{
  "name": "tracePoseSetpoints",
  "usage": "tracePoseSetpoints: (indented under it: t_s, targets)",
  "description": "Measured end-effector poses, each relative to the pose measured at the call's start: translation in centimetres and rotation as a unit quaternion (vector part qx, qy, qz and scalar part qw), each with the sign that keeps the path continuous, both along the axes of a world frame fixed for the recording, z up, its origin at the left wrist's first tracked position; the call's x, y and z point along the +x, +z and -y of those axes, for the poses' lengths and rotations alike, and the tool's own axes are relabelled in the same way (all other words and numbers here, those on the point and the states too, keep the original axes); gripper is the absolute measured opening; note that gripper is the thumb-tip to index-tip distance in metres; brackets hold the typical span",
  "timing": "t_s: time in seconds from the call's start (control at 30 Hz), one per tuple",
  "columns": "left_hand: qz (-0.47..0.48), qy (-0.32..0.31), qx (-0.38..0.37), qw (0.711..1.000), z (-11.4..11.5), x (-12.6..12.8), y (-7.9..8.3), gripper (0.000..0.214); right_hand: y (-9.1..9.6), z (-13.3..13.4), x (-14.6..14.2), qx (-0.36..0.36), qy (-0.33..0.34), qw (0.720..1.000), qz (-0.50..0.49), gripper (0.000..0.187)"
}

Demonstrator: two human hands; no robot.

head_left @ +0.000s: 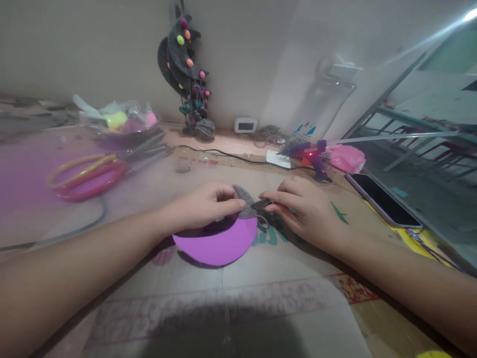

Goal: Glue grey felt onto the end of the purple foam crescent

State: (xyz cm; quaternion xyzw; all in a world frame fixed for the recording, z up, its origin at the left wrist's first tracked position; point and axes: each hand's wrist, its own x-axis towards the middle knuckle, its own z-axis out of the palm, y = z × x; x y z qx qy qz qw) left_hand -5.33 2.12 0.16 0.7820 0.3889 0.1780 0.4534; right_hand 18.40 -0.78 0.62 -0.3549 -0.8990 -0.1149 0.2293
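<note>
My left hand [206,205] rests closed on a purple foam disc [218,243] and pinches a small grey leaf-shaped piece [244,201] at the disc's far edge. My right hand [298,208] is closed too, its fingertips pinching a second dark grey piece [261,203] that touches the first. Both hands meet over the cardboard-covered floor [261,298].
A glue gun [311,154] with a lit red lamp lies behind my right hand, its black cord [216,151] running left. A phone [383,199] lies at right. Coloured hoops [87,176], a bag of pom-poms [119,122] and a dark leaf ornament [186,69] stand at the back.
</note>
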Motion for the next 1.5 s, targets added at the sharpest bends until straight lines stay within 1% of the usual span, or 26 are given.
tracePoseSetpoints:
  t_s: [0.17, 0.47, 0.67, 0.8, 1.13, 1.5]
  targets:
    - [-0.001, -0.014, 0.007, 1.000, -0.07, -0.15, -0.04, 0.034, -0.01, -0.02, -0.06, -0.017, 0.013, 1.000, -0.008, 0.029]
    - [-0.002, -0.014, 0.000, 1.000, -0.02, -0.06, 0.05, 0.033, -0.03, -0.02, -0.06, -0.015, 0.011, 1.000, -0.006, 0.034]
    - [0.004, -0.001, -0.008, 1.000, -0.01, -0.06, 0.04, 0.036, 0.05, 0.16, 0.02, -0.019, 0.009, 0.999, -0.031, 0.033]
    - [0.009, 0.000, -0.011, 1.000, -0.01, -0.02, -0.05, 0.036, 0.10, 0.17, 0.12, -0.014, 0.011, 0.999, -0.036, 0.032]
    - [0.003, -0.011, 0.005, 1.000, -0.10, -0.04, -0.14, 0.036, 0.05, 0.05, 0.13, 0.005, 0.015, 1.000, -0.012, 0.030]
    - [0.005, -0.007, -0.008, 1.000, -0.06, -0.08, -0.07, 0.036, -0.09, 0.07, 0.11, 0.018, 0.017, 1.000, -0.001, 0.029]
